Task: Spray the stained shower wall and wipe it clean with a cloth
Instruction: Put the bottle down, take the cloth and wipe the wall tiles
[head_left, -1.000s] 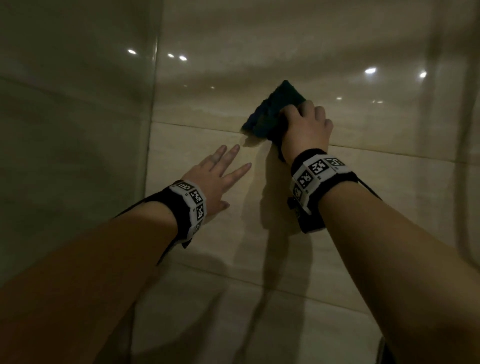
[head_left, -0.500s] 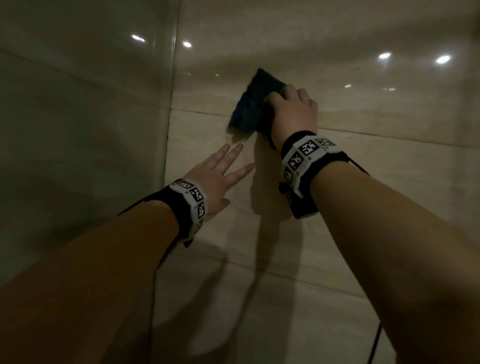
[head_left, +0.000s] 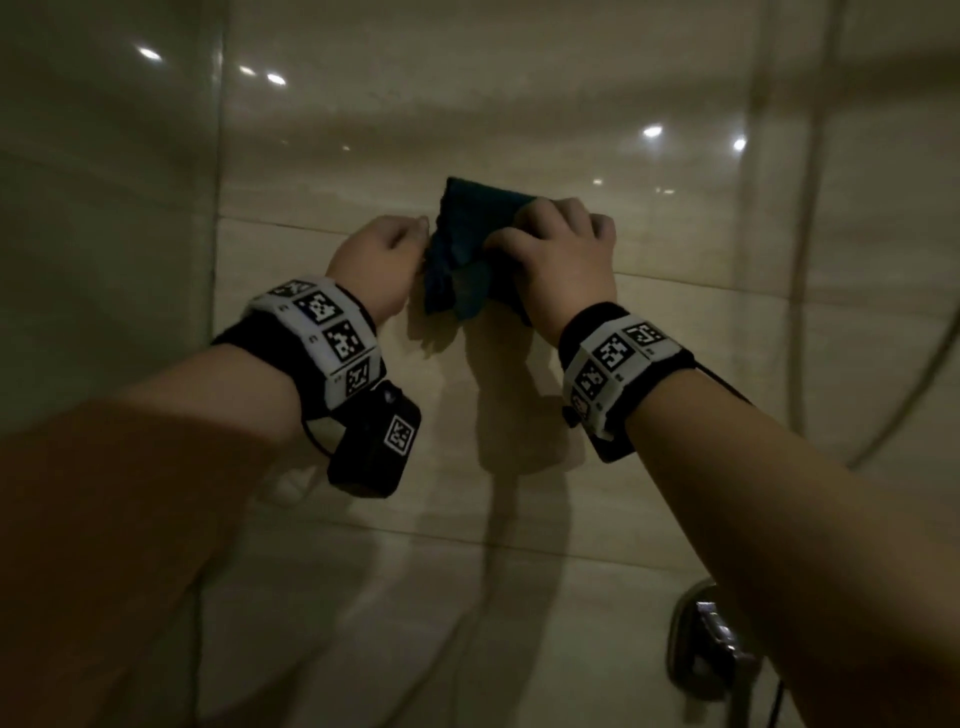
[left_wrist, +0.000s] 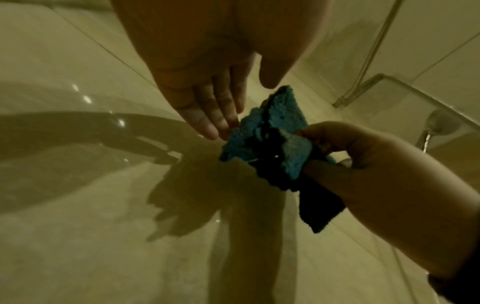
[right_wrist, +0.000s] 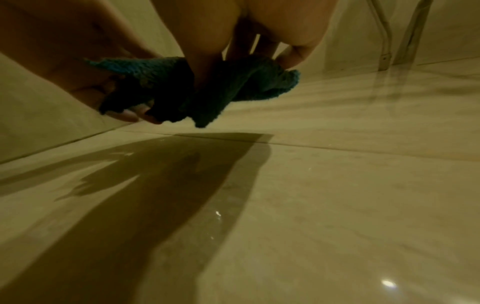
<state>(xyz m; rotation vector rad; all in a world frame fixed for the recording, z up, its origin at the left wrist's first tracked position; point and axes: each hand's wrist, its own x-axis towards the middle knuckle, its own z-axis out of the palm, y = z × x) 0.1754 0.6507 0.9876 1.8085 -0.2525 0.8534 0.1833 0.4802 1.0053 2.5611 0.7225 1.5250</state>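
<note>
the light is dim and the tiled shower wall (head_left: 519, 104) shows no stain that can be made out. the metal tap fitting (head_left: 704, 644) is half hidden behind the right forearm. the blue cloth (head_left: 462, 249) is bunched just off the wall between both hands. the right hand (head_left: 558, 260) has its fingers (left_wrist: 324, 131) curled and clamped on the cloth. the left hand (head_left: 376, 260) reaches in with near-straight fingers (left_wrist: 207, 121) together, their tips touching the cloth's edge.
</note>
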